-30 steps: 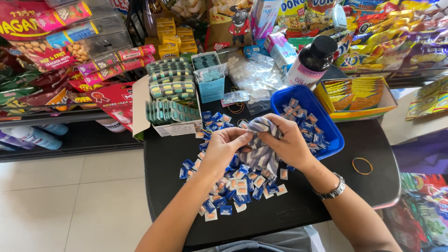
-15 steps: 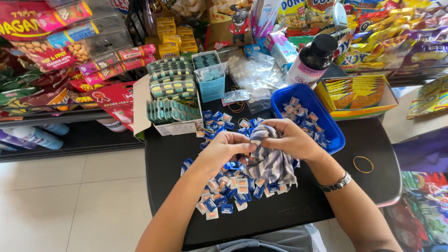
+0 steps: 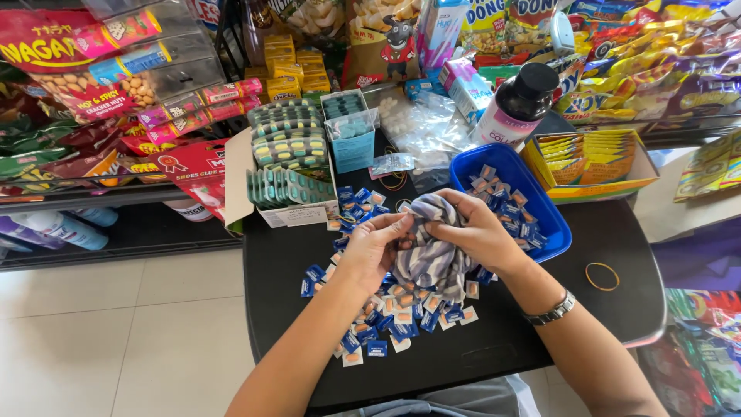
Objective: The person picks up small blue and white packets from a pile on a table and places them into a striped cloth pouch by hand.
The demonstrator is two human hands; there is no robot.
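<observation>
Shop shelves packed with bright snack bags back a round black table (image 3: pixel 617 309). Near its far edge sits a blue plastic tray (image 3: pixel 549 232) of small sachets; more blue-and-white foil sachets (image 3: pixel 386 324) lie scattered mid-table. Above them, left hand (image 3: pixel 376 247) and right hand (image 3: pixel 482 235) both pinch a soft, crumpled grey-striped cloth (image 3: pixel 432 259), bunching it between them.

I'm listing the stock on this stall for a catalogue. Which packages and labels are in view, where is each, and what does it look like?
Small blue-and-white sachets: scattered on the black table, under both hands.
Blue plastic tray: right of the hands, holding more sachets.
Dark bottle with pink-and-white label: behind the tray.
Yellow open carton of flat packets: far right.
Green blister strips in white box: back left.
Red nut bag: left shelf.
</observation>
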